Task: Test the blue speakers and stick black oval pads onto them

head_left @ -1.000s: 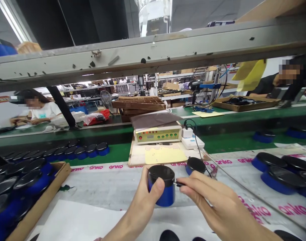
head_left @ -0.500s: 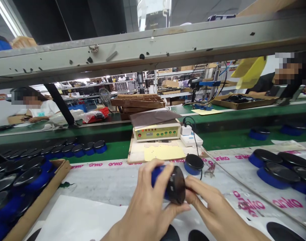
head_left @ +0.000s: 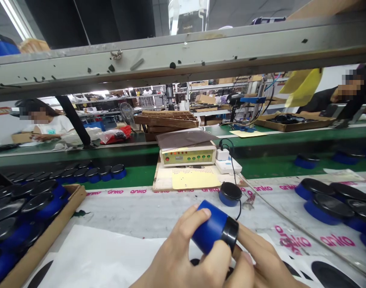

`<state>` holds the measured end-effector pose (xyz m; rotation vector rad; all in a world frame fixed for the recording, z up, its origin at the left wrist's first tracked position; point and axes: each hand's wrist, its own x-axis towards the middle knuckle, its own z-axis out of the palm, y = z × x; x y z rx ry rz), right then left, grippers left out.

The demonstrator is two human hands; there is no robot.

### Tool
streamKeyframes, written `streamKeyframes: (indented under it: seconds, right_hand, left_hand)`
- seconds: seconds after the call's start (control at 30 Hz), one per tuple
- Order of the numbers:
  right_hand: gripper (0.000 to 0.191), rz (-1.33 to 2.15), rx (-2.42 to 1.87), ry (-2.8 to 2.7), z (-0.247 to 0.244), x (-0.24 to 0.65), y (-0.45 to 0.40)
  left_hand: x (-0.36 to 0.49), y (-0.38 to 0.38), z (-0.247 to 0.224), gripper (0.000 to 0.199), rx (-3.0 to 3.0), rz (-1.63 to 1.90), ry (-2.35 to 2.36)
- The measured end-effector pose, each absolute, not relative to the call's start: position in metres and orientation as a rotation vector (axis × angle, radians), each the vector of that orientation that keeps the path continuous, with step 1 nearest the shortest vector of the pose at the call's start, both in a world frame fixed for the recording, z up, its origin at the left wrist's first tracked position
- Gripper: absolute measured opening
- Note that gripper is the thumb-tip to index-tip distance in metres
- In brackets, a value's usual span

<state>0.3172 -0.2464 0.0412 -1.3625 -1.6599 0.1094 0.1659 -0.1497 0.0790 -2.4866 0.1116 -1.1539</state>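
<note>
Left hand [head_left: 183,256]: closed around the blue cylinder [head_left: 211,231], fingertips over its far end.
Right hand [head_left: 258,260]: fingers curled against the black cap end.
Cylinder: tilted, lower centre, above white paper [head_left: 99,256].
Tester box [head_left: 187,157]: 12 o'clock of cylinder.
Small puck [head_left: 230,193]: 1 o'clock, apart.

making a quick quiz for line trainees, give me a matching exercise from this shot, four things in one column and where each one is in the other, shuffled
Things:
1. blue cylinder with a black cap
2. small blue puck with a black top and a cable
3. beige tester box with green buttons
4. cardboard tray

Places:
A. at the far left, filled with black-topped blue parts
B. on a board behind the work surface, beside a white adapter
C. tilted on its side, held in the left hand and right hand
D. on the bench just beyond the hands

Pairs: 1-C, 2-D, 3-B, 4-A
</note>
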Motion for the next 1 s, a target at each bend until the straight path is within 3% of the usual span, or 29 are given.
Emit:
streamKeyframes:
  seconds: [0.2, 0.33, 0.43, 0.53, 0.6, 0.77, 1.0]
  right_hand:
    - [0.021, 0.053, -1.395, -1.630, 0.047, 0.313, -0.245]
    - [0.032, 0.033, -1.399, -1.654, 0.046, 0.311, -0.245]
    - [0.033, 0.068, -1.440, -1.594, 0.046, 0.308, -0.248]
    - [0.030, 0.110, -1.472, -1.569, 0.045, 0.309, -0.254]
    - [0.031, 0.148, -1.519, -1.572, 0.046, 0.312, -0.259]
    - [0.057, 0.279, -1.530, -1.479, 0.061, 0.311, -0.268]
    - [0.031, 0.101, -1.438, -1.411, 0.079, 0.293, -0.259]
  left_hand:
    - [0.166, -0.139, 0.087, 0.021, -2.416, -1.204, 0.276]
    - [0.165, -0.136, 0.088, 0.021, -2.556, -1.445, 0.215]
    - [0.162, -0.136, 0.088, 0.038, -2.701, -1.554, 0.082]
    - [0.160, -0.135, 0.092, 0.067, -2.898, -1.416, -0.023]
    - [0.159, -0.135, 0.095, 0.074, -3.023, -1.307, -0.074]
    - [0.159, -0.138, 0.094, 0.060, -3.030, -1.281, -0.217]
    - [0.166, -0.145, 0.078, 0.050, -2.937, -1.338, -0.182]
